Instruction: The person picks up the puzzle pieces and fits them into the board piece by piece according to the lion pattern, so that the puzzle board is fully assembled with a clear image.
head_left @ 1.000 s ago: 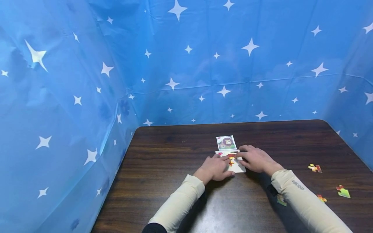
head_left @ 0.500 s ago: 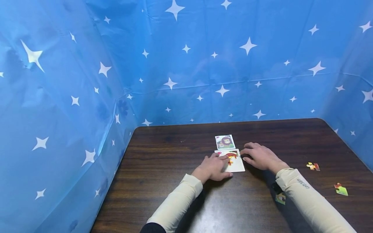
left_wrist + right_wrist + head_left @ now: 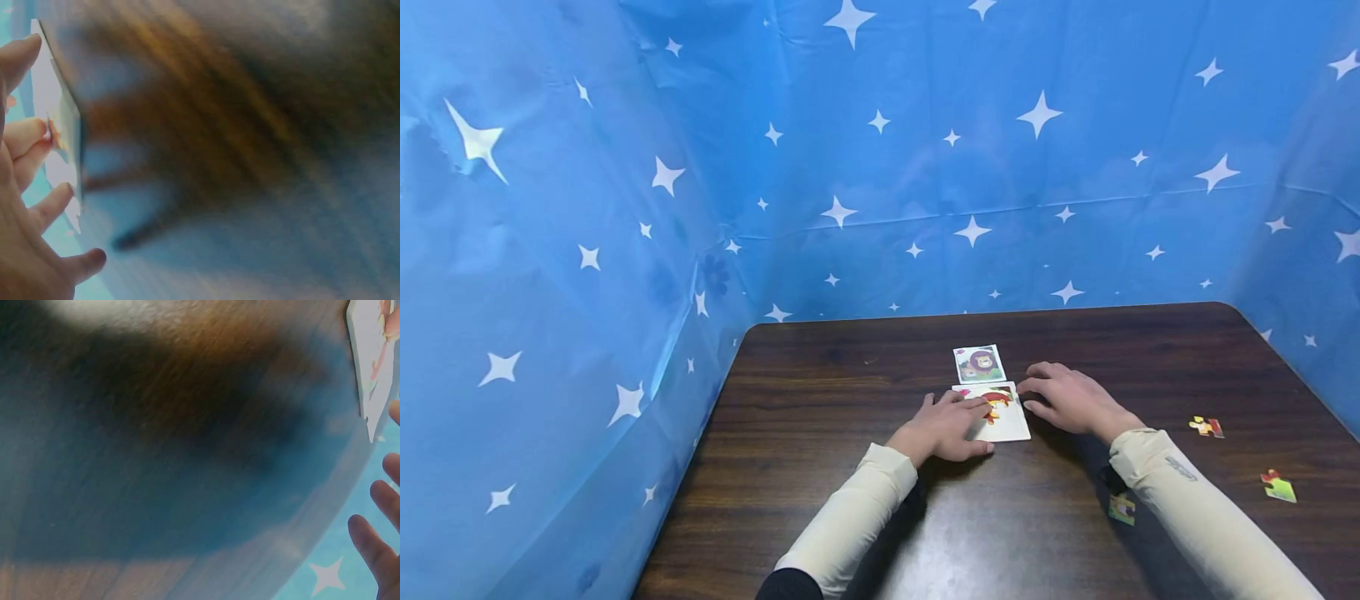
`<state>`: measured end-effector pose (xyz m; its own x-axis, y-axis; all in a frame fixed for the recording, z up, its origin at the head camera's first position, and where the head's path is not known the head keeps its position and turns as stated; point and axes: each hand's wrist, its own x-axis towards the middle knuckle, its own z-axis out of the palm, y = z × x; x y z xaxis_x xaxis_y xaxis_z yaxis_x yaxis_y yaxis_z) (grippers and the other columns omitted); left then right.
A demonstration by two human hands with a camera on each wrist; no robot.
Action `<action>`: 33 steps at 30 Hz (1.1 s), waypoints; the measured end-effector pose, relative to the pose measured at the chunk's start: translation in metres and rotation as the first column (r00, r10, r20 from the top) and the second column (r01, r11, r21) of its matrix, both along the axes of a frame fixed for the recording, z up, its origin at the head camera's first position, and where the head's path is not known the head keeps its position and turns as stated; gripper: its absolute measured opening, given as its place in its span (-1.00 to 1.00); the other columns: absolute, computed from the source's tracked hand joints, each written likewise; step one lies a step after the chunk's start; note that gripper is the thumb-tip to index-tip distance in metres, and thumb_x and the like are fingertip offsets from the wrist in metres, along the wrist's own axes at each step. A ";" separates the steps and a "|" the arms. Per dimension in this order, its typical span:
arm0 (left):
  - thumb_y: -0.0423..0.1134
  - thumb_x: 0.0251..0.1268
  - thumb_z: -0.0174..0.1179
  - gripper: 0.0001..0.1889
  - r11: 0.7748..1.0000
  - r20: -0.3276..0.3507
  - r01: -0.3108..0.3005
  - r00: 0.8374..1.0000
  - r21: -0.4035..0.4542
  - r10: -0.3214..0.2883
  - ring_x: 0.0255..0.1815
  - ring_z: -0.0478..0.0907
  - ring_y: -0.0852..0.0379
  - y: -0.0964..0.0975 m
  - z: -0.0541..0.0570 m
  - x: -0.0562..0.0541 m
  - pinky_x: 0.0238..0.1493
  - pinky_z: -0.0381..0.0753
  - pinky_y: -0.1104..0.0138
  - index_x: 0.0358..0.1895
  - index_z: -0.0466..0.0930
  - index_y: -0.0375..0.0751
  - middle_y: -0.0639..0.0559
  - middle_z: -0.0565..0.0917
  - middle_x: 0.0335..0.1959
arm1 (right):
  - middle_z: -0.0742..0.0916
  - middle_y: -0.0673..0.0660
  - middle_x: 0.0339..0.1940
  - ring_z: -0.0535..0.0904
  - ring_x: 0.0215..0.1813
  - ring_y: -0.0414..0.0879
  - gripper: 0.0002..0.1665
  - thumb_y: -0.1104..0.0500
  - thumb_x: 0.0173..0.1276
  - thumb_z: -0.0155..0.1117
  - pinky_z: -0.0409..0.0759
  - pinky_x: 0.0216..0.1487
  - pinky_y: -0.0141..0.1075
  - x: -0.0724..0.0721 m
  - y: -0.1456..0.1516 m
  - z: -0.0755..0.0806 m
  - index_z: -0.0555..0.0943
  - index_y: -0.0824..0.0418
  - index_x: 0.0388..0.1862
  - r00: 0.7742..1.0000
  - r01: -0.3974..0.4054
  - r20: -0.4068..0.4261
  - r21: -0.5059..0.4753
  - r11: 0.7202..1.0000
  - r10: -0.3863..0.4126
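A white puzzle board (image 3: 1009, 427) with a red and yellow picture part on it lies on the dark wooden table (image 3: 820, 400). My left hand (image 3: 942, 429) rests over its left side with fingers spread, and the fingertips reach the coloured part. In the left wrist view, the fingers and thumb (image 3: 22, 59) lie across the pale board (image 3: 72, 131). Just off the board's right edge, my right hand (image 3: 1070, 400) hovers with loosely bent fingers and holds nothing. Directly behind the board lies a picture card (image 3: 979, 364) with a lion.
Loose jigsaw pieces lie on the right: a yellow and red piece (image 3: 1206, 427), a green and red piece (image 3: 1277, 486), and a greenish piece (image 3: 1122, 509) beside my right sleeve (image 3: 1195, 500). A blue star-printed curtain (image 3: 887, 175) hangs behind the table.
My right hand has lifted off the board and shifted right, uncovering the board's right side. My left hand stays on the board. A small piece is now hidden behind the right sleeve.
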<state>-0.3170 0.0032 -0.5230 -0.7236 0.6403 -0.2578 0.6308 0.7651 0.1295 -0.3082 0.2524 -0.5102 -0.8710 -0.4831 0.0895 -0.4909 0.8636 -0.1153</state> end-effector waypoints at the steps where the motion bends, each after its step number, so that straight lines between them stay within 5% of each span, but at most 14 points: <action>1: 0.37 0.41 0.02 -0.22 1.000 -0.003 0.000 1.000 0.012 0.000 0.64 0.09 0.03 -0.001 0.000 0.000 0.50 0.18 -0.23 0.62 0.11 0.25 0.32 0.13 0.64 | 0.64 0.29 0.24 0.58 0.23 0.24 -0.69 0.06 0.46 0.29 0.58 0.15 0.19 0.000 -0.002 0.001 0.71 0.07 0.12 1.000 0.001 0.002 -0.002 1.000 -0.001; 10: 0.28 0.50 -0.02 -0.23 1.000 -0.019 -0.019 1.000 0.022 0.020 0.64 0.13 0.11 -0.007 0.002 0.002 0.53 0.21 -0.10 0.63 0.11 0.01 0.14 0.11 0.66 | 0.64 0.29 0.23 0.59 0.23 0.23 -0.70 0.07 0.46 0.28 0.60 0.13 0.17 -0.002 -0.012 -0.004 0.72 0.08 0.11 1.000 -0.022 -0.008 0.000 1.000 0.022; 33: 0.27 0.51 -0.03 -0.31 1.000 -0.109 -0.015 0.994 -0.008 0.014 0.62 0.18 0.11 -0.009 -0.007 0.001 0.48 0.33 -0.05 0.59 0.19 0.10 0.10 0.22 0.62 | 0.63 0.29 0.26 0.57 0.26 0.25 -0.68 0.05 0.47 0.28 0.57 0.17 0.19 -0.005 -0.017 -0.005 0.71 0.06 0.14 1.000 -0.005 0.015 0.004 1.000 0.005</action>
<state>-0.3162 -0.0060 -0.5301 -0.7569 0.6276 -0.1822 0.6297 0.7750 0.0536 -0.3129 0.2353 -0.5147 -0.8699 -0.4874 0.0751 -0.4931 0.8617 -0.1193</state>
